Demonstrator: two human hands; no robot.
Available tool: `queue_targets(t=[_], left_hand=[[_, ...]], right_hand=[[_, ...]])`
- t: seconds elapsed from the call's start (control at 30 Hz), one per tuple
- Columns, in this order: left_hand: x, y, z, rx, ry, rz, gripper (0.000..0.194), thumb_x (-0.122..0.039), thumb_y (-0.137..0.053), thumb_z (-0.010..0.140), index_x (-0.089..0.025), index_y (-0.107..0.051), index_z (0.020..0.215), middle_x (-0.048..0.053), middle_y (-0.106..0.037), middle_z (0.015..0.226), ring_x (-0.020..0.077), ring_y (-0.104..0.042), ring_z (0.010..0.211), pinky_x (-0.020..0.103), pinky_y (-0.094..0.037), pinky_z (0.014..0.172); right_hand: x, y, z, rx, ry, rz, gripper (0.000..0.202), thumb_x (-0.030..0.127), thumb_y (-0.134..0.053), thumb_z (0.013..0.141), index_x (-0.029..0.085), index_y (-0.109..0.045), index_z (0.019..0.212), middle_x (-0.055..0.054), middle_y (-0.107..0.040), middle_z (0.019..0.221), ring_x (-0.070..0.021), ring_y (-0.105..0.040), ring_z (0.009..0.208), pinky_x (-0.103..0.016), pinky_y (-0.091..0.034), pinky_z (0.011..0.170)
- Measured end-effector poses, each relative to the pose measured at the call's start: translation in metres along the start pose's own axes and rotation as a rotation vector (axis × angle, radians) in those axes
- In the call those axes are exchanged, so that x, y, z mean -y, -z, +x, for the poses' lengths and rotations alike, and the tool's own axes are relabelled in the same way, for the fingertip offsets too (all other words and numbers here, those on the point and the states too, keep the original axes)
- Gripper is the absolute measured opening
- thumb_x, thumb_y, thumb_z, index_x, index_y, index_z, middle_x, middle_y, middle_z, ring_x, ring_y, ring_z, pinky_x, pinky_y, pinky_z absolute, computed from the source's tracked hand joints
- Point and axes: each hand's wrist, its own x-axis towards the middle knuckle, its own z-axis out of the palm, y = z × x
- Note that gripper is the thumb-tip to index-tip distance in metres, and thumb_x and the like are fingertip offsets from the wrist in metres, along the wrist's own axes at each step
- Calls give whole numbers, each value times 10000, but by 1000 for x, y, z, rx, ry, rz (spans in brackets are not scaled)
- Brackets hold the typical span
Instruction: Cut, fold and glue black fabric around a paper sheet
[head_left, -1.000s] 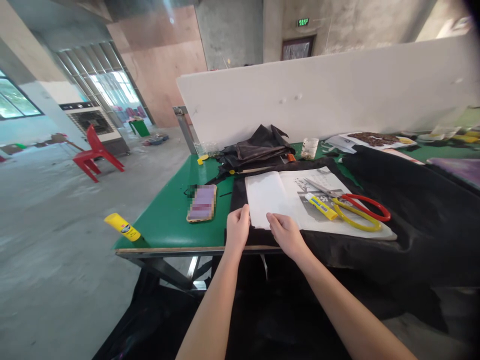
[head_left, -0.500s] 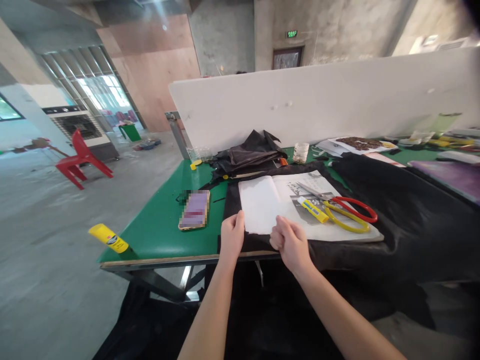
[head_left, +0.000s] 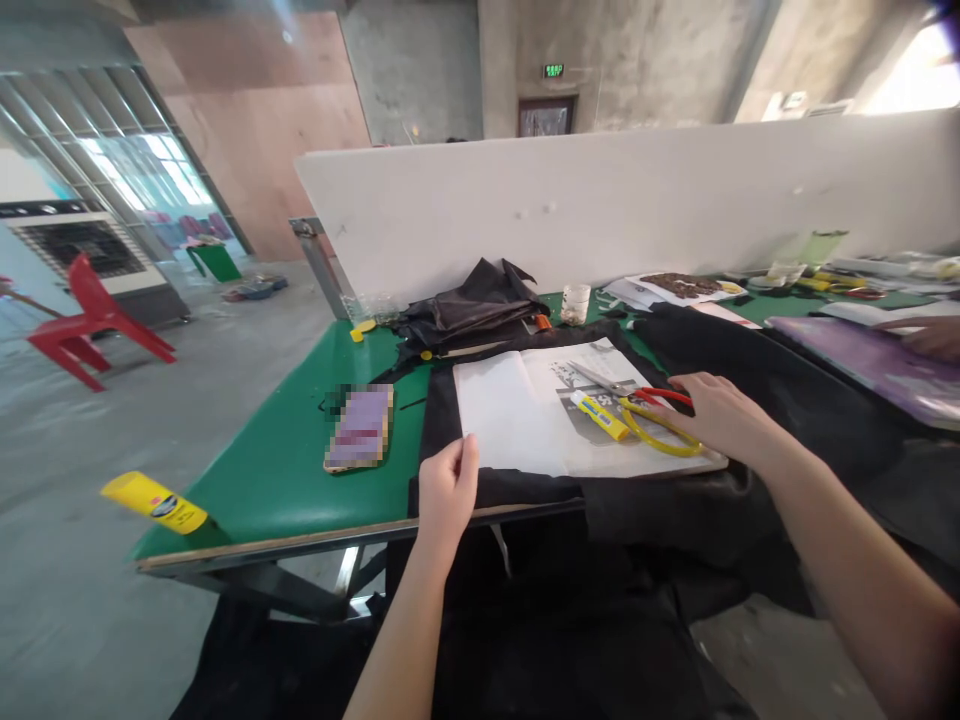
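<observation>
My left hand is closed at the near left corner of an open book with a blank white left page. Whatever its fingers pinch is hidden. My right hand has its fingers curled over the red handle of the scissors, covering that loop's right end. The scissors lie on the book's printed right page, blades pointing to the far left. Beside their yellow handle lies a yellow glue stick. Black leather is spread under the book.
A phone lies left of the book on the green tabletop. A yellow tube stands tilted at the left corner. Dark leather scraps and a plastic cup sit behind. Another person's hand rests at far right.
My right hand has moved right, from the book's near edge to the scissors' red handle. My left hand stays closed at the book's corner. The view has turned slightly right.
</observation>
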Motion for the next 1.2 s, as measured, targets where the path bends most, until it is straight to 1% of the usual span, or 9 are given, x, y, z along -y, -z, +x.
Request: queue_targets(t=[0.2,0.37,0.5,0.63,0.8,0.9,1.03,1.13,1.2], left_hand=[[-23,2,-21,42,-118,67,384,-281,-417,884,-187,-254,550,-59,-216,482,77,-253,438,258,-199,482],[-38,-6,-63,194,-181,90,375,-222,-426,871,-194,-229,553,-52,-249,485,81,-291,430,272,-189,485],[-38,-14,-97,306,-167,96,369,-202,-421,865,-192,-223,553,-41,-292,469,87,-299,423,277,-177,475],[-34,-17,-115,375,-197,158,363,-205,-408,869,-189,-226,556,-25,-353,462,95,-312,422,285,-161,472],[-32,-18,-122,395,-192,167,358,-211,-394,875,-191,-231,557,-21,-371,449,99,-317,407,279,-158,460],[-32,-21,-125,408,-161,174,351,-223,-388,880,-194,-243,562,-22,-378,457,101,-331,408,277,-164,456],[-34,-25,-127,401,-103,146,266,-231,-404,872,-208,-363,610,-15,-438,509,115,-399,443,268,-208,462],[-37,-27,-122,415,-16,70,153,-247,-402,876,-211,-483,752,-2,-505,597,130,-471,516,250,-297,497],[-39,-28,-116,415,24,6,129,-261,-407,879,-212,-527,888,13,-557,699,139,-514,589,247,-366,561]], right_hand=[[-16,-24,9,142,86,-23,542,595,-450,774,154,-616,1042,-136,-585,912,-232,-556,710,-335,-400,648],[-11,-20,16,133,139,-3,510,611,-485,747,169,-645,945,-125,-573,936,-216,-524,768,-309,-358,666],[-6,-17,17,133,123,27,451,592,-517,730,160,-625,799,-79,-591,762,-160,-485,616,-276,-315,579],[-1,-13,17,102,46,54,397,565,-585,668,168,-582,687,-53,-581,635,-135,-447,509,-268,-268,516],[-2,-5,13,8,-62,59,421,556,-612,624,168,-579,783,-76,-601,675,-176,-493,561,-292,-307,533],[-5,1,-2,-135,-176,156,487,541,-640,607,159,-567,900,-95,-621,746,-200,-539,633,-312,-366,579],[4,17,-35,-579,-331,800,417,437,-664,623,179,-575,939,-82,-610,767,-178,-553,587,-326,-418,560],[24,41,-60,-754,-156,1202,280,386,-616,671,202,-570,876,-68,-561,748,-159,-505,502,-311,-369,444],[36,58,-72,-811,-86,1283,178,339,-584,711,214,-569,837,-76,-541,784,-175,-524,553,-323,-366,457]])
